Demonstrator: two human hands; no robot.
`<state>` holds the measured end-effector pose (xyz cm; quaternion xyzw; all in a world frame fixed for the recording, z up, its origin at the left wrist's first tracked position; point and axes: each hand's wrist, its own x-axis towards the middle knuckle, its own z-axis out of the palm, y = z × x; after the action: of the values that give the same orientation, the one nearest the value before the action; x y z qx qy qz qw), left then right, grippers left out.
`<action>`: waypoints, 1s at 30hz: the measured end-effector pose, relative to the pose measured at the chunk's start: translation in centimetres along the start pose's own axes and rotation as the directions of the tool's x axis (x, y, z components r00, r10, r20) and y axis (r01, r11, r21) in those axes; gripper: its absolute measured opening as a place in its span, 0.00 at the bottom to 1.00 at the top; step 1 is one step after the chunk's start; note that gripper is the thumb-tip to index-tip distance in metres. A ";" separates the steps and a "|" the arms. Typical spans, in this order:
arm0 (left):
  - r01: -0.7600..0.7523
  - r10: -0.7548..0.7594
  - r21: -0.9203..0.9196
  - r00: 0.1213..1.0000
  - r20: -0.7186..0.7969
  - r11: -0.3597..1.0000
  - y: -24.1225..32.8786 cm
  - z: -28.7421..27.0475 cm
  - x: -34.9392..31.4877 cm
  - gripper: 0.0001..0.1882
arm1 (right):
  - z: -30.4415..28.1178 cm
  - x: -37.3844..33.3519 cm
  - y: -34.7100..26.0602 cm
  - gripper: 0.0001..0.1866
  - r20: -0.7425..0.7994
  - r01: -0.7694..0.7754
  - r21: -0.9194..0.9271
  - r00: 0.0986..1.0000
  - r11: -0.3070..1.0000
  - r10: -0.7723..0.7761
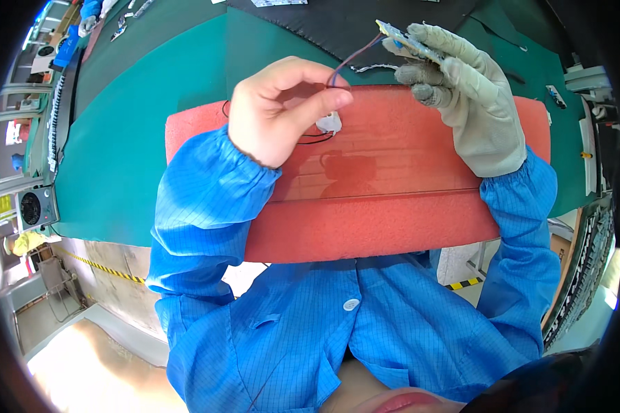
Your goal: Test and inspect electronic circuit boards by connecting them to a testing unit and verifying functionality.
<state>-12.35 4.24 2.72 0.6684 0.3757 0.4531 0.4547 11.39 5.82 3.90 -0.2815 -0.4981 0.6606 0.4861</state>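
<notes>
My bare left hand (275,103) is closed, pinching thin dark red and blue wires (355,55) between thumb and forefinger. These wires run up to a narrow circuit board (410,43), which my right hand (475,103), in a grey-white work glove, grips by its edges. The board is tilted and partly covered by the gloved fingers. Just below my left fingertips is a small white part (331,123) with black wires (315,140) leading from it; whether it hangs or rests cannot be seen. Both hands are above a red foam pad (365,227).
A green mat (131,151) covers the bench, with a black sheet (310,31) at the back. A small part (556,97) lies at the right. On the left are a boxed fan (31,208) and, farther back, another person's gloved hand (87,26).
</notes>
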 end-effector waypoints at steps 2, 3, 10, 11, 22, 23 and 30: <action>0.008 -0.011 -0.030 0.996 -0.089 1.000 0.1 -0.3 -0.4 0.07 | 0.0 0.2 -0.4 0.22 0.012 -0.001 -0.036 1.000 0.999 0.002; 0.009 -0.011 -0.032 0.996 -0.089 0.999 0.2 -0.3 -0.6 0.07 | 0.0 0.2 -0.5 0.22 0.011 -0.003 -0.036 1.000 0.999 0.003; -0.092 0.116 0.213 0.988 -0.106 0.973 -0.2 -0.5 -1.6 0.09 | 0.3 -0.5 -1.0 0.23 -0.077 0.112 -0.461 0.983 0.880 -0.165; -0.207 0.250 0.421 0.967 -0.050 0.883 -0.4 -0.5 -1.6 0.10 | 0.4 -0.5 -1.1 0.25 -0.040 0.169 -0.497 0.975 0.851 -0.217; -0.291 0.337 0.535 0.941 0.011 0.793 0.0 -1.2 -2.2 0.10 | -0.1 -0.4 -1.6 0.14 -0.232 -0.291 -0.586 0.954 0.756 0.187; -0.274 0.316 0.484 0.949 -0.004 0.831 0.2 -1.2 -2.3 0.10 | -0.4 -0.2 -1.4 0.15 -0.160 -0.259 -0.636 0.966 0.727 0.204; -0.248 0.283 0.423 0.959 -0.022 0.872 1.1 -1.5 -2.4 0.09 | 2.5 0.3 -3.6 0.19 -0.319 -0.497 -0.489 0.867 0.717 0.383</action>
<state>-14.46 2.08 3.35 0.7756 0.3864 0.4483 0.2194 10.37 5.28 8.13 -0.5841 -0.5362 0.5524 0.2572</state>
